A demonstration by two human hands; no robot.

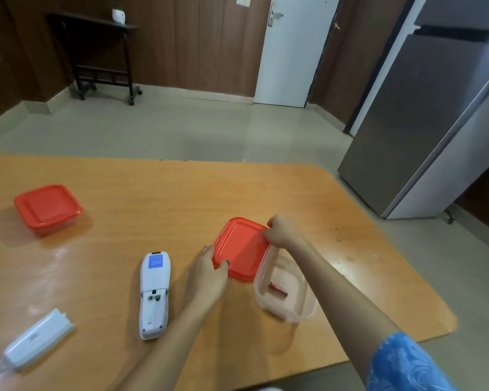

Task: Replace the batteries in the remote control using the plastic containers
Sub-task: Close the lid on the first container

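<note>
At the bottom right of the frame, a blue patterned sleeve (401, 365) covers the upper part of an arm that reaches up toward the middle. At the lower left of the wooden counter (158, 193) lies a white battery cover (38, 340), apart from the remote. Right of it, near the lower middle, a white remote control (154, 294) lies face down with its battery compartment open. Just right of the remote, the left hand (209, 275) has its fingers clamped on the near left corner of a red lid (242, 248). The right hand (283, 230) pinches the lid's far right corner, fingers closed on the edge. The lid is tilted and overlaps the left rim of a clear plastic container (287, 289), which sits open with a reddish battery (278, 290) lying inside on its floor. Farther back at the left of the counter stands a second container with a red lid (48, 207), closed. Beyond the counter are a tiled floor, a steel refrigerator (435, 108) at the right, a white door (294, 49) and a dark side table (96, 52) at the upper left.
</note>
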